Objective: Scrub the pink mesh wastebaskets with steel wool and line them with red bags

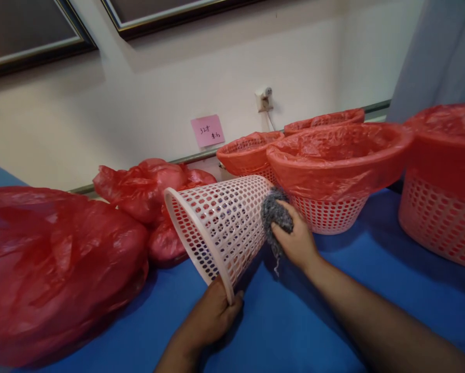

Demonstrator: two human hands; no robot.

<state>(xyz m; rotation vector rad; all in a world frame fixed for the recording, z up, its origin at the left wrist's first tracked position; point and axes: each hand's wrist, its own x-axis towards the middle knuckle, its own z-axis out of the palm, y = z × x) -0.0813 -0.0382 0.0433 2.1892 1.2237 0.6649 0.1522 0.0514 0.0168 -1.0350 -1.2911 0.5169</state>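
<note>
A white perforated plastic wastebasket [232,217] is tilted on its side in the head view, its open mouth facing left. My left hand [220,311] grips its rim at the lower edge, with the thumb outside and the fingers partly hidden inside. My right hand [294,233] is closed around a grey scrubbing cloth [275,212], pressed against the closed base end of the wastebasket. A loose strand hangs down from the cloth.
Several baskets lined with red plastic bags, such as the near one [329,181], stand to the right. Full red bags [69,259] lie at the left on the blue tabletop [279,331]. On the wall behind are a pink note [208,130] and a socket [264,101].
</note>
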